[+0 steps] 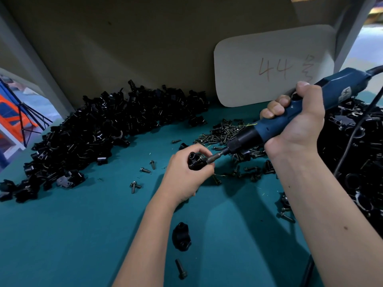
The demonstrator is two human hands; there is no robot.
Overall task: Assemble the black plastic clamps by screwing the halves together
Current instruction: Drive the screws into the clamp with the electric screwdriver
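Note:
My left hand (186,172) grips a black plastic clamp (194,161) just above the teal table (72,235). My right hand (298,123) holds a blue electric screwdriver (279,123) tilted down to the left. Its bit (213,157) meets a screw at the clamp's right side. A pile of black clamp halves (93,131) lies at the back left. Loose dark screws (226,133) are heaped behind the tool. One clamp (181,236) and a single screw (180,268) lie near the front edge.
A white card (269,65) marked 44 leans on the beige back wall. Another heap of black parts (356,158) fills the right side, with the screwdriver's black cord (352,139) running over it. Stray screws (135,186) dot the table's middle.

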